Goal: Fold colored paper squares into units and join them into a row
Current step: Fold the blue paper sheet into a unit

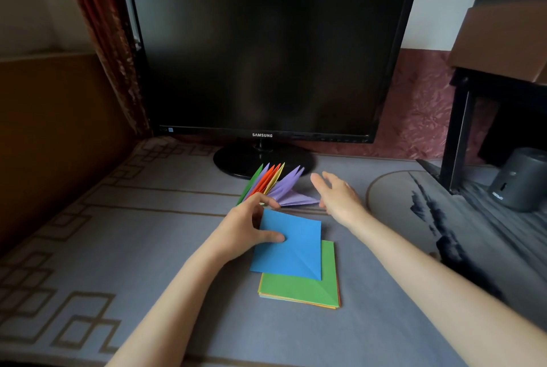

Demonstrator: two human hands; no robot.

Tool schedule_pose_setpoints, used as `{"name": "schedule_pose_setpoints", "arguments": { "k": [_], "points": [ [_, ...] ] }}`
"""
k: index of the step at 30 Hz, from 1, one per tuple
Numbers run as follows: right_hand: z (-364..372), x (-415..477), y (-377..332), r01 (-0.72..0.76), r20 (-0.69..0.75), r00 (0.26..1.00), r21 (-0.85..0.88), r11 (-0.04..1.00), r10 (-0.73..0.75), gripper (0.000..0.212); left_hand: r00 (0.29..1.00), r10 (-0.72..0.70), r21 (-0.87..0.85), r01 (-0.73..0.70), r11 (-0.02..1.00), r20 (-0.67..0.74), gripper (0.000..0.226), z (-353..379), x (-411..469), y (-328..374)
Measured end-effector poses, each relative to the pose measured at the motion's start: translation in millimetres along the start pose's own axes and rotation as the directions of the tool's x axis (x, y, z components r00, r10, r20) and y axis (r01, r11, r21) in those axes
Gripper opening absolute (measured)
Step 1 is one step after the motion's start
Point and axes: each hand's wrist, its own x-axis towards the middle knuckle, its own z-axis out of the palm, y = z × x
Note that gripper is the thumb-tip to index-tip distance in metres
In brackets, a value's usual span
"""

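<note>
Blue paper square (288,244) left edge pinched by left hand (247,226); right hand (337,196) spread, apart.

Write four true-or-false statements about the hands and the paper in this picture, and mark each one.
1. The left hand pinches the blue sheet. True.
2. The right hand grips a folded unit. False: its fingers are straight and it holds nothing.
3. The stack has a red sheet on top. False: the top sheet is green.
4. The joined folded units lie in front of the monitor. True.
</note>
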Motion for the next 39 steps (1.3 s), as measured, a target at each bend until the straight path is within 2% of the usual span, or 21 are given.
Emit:
{"name": "schedule_pose_setpoints", "arguments": {
  "k": [2,4,7,9,10,12,14,18,21,23,26,28,30,33,36,39],
  "points": [
    [-5,-8,0,0.080,-0.036,0.996,-0.092,0.992,-0.084,0.047,0.999,-0.001,-0.037,0.000,0.999,-0.035,0.041,0,0,2],
    [-9,-18,-3,0.180,-0.050,0.982,-0.034,0.983,-0.181,0.040,0.998,-0.006,-0.089,-0.001,0.996,-0.069,0.038,0,0,3],
    [-15,-36,-7,0.267,0.107,0.954,0.117,0.957,-0.279,0.032,0.995,-0.020,-0.223,-0.003,0.975,-0.102,0.036,0,0,6],
    [-15,-41,-4,0.298,0.204,0.923,0.156,0.942,-0.326,0.014,0.992,-0.032,-0.294,-0.004,0.956,-0.119,0.034,0,-1,9],
    [-14,-41,-2,0.313,0.206,0.917,0.159,0.936,-0.341,0.006,0.991,-0.036,-0.330,-0.009,0.944,-0.130,0.033,0,-1,12],
    [-12,-42,0,0.312,0.154,0.922,0.250,0.917,-0.356,0.009,0.988,-0.067,-0.410,0.003,0.912,-0.141,0.033,0,-2,16],
    [-11,-41,0,0.243,0.096,0.947,0.409,0.879,-0.307,0.009,0.987,-0.104,-0.455,0.038,0.890,-0.120,0.037,0,-4,19],
    [-8,-41,8,0.178,0.087,0.963,0.503,0.846,-0.254,0.005,0.993,-0.102,-0.480,0.065,0.875,-0.052,0.015,1,-5,21],
    [-4,-45,13,0.272,0.007,0.945,0.540,0.797,-0.327,0.024,0.993,-0.105,-0.482,0.069,0.873,-0.047,0.011,2,-5,22],
    [-7,-48,13,0.389,-0.020,0.898,0.502,0.772,-0.440,0.043,0.992,-0.118,-0.473,0.081,0.877,-0.049,0.010,1,-6,22],
    [-13,-48,19,0.498,0.051,0.837,0.339,0.798,-0.545,0.071,0.989,-0.140,-0.495,0.096,0.864,-0.051,0.010,1,-6,22],
    [-11,-48,25,0.547,0.118,0.812,0.192,0.815,-0.572,0.080,0.986,-0.161,-0.524,0.112,0.845,-0.048,0.011,0,-6,23],
    [-9,-48,29,0.577,0.151,0.794,0.122,0.808,-0.589,0.070,0.985,-0.169,-0.543,0.123,0.830,-0.036,0.011,-1,-6,24],
    [-8,-48,26,0.578,0.105,0.799,0.137,0.805,-0.592,0.043,0.986,-0.168,-0.567,0.138,0.812,0.000,0.014,-1,-7,26],
    [-7,-47,22,0.531,0.038,0.831,0.239,0.813,-0.555,0.033,0.987,-0.157,-0.580,0.148,0.801,0.035,0.014,0,-8,29],
    [-4,-47,18,0.443,-0.002,0.874,0.414,0.795,-0.486,0.019,0.988,-0.129,-0.614,0.153,0.774,0.083,0.023,2,-10,35]
  ]
}}
